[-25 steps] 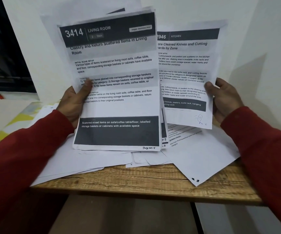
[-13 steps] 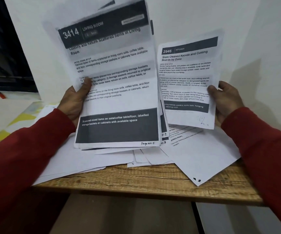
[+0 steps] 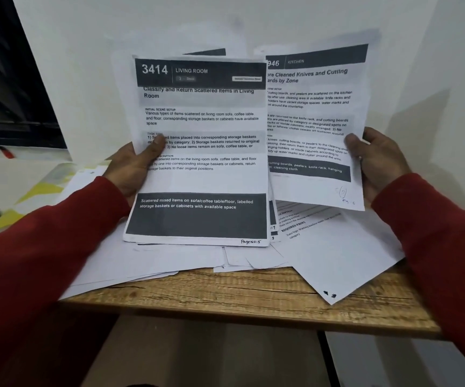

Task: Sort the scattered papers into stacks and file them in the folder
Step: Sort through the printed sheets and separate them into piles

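From my remote seat I see the left hand (image 3: 133, 169) closed on a sheaf of printed pages (image 3: 200, 152), thumb pressed across the front sheet — the one headed "3414 Living Room" and marked "Page No: 5" at its foot. The right hand (image 3: 379, 160) grips a single sheet (image 3: 312, 107) headed "Kitchen" by its right edge, thumb on the print; its left edge is tucked behind the sheaf. Both are held upright above the wooden counter (image 3: 253, 300), in front of a white wall (image 3: 170, 26). Beneath them lie the loose papers (image 3: 337, 255) — mostly blank side up, overlapping, one corner jutting towards the counter's front edge. Red sleeves (image 3: 30, 269) cover both forearms. At far left, beyond the papers, something with yellow patches (image 3: 38, 189) lies flat; I cannot tell whether it is the folder.
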A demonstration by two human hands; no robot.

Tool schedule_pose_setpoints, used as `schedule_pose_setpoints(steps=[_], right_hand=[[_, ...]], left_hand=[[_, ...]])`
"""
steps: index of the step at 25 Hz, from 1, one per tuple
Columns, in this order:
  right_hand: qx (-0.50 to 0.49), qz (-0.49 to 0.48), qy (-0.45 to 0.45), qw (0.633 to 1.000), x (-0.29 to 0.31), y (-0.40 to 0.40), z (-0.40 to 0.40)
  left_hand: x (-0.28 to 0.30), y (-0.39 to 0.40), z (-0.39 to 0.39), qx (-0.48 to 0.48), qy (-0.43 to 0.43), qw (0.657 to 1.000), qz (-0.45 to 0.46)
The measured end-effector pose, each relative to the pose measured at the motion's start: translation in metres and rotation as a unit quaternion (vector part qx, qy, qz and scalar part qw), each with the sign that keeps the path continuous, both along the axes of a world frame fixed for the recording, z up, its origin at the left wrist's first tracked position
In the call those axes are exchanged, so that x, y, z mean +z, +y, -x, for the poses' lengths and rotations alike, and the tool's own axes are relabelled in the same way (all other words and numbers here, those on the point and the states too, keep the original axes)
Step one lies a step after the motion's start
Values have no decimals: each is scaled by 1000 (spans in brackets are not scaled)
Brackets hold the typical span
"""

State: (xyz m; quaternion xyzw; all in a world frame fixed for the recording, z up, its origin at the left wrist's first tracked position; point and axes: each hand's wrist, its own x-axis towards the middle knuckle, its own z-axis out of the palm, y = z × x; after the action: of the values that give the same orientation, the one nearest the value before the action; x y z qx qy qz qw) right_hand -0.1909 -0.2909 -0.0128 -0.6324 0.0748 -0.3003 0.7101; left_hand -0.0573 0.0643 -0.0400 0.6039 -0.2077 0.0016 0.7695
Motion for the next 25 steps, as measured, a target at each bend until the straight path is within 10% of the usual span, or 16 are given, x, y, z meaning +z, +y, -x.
schedule_pose_setpoints(steps=[11,25], right_hand=[[-191,73,-14,979,1,-18,-3],[232,-7,17,972,-15,55,-3]], left_hand=[[10,-3,16,-55,-45,995,67],[-4,-8,6,-73,88,993,29]])
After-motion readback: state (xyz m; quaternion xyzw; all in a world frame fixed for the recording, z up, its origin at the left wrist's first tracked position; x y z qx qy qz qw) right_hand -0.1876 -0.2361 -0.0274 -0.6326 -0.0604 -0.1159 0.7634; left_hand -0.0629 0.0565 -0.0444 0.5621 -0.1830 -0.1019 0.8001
